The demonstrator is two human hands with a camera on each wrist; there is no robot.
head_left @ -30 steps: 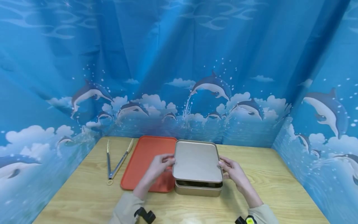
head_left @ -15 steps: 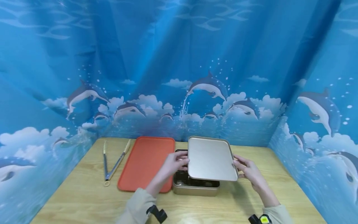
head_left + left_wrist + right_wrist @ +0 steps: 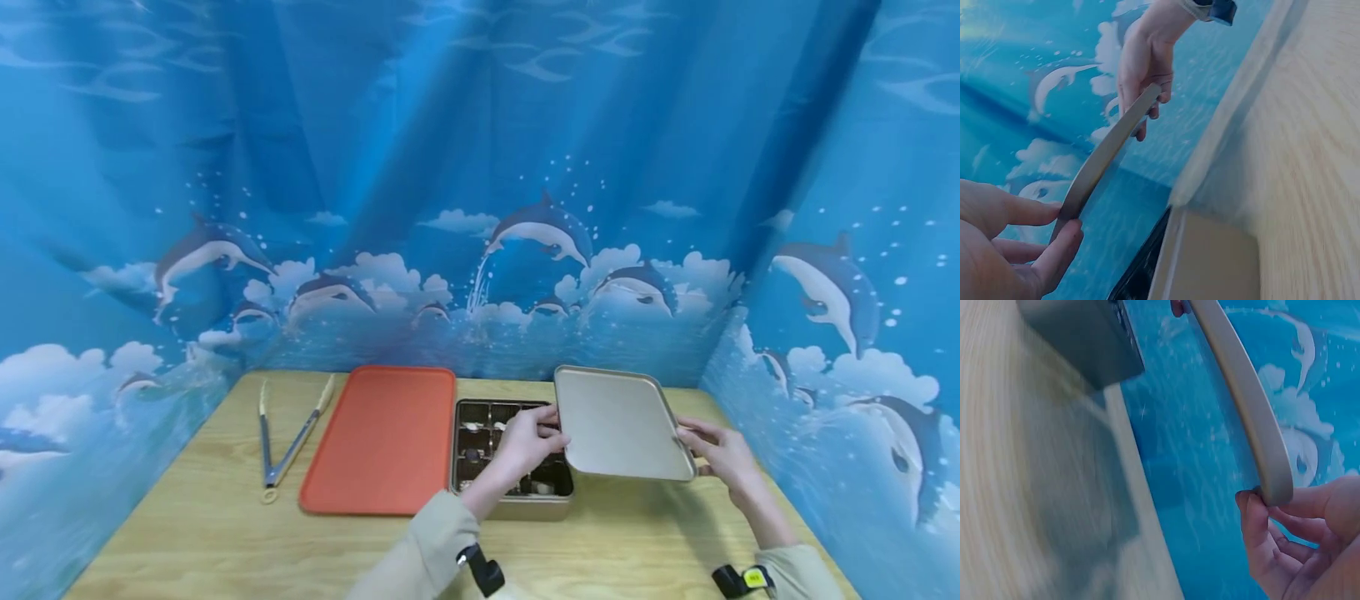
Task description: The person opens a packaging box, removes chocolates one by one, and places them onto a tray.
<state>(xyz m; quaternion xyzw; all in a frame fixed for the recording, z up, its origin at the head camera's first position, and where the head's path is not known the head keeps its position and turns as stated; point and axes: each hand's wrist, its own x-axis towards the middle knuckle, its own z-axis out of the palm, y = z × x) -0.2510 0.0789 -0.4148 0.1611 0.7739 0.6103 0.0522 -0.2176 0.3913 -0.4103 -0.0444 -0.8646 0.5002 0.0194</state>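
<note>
Pinching opposite edges, left hand [image 3: 525, 443] and right hand [image 3: 726, 460] hold smooth, round-cornered, metallic-looking lid [image 3: 624, 423] above wood-grain table [image 3: 225, 546], lower frame right of centre, beside dark-compartmented rectangular tin [image 3: 528, 509].

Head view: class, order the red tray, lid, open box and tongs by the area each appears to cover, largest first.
1. Red tray
2. Lid and open box, unranked: the left hand hides part of the box, and the raised lid may look bigger by nearness.
3. Tongs
</note>
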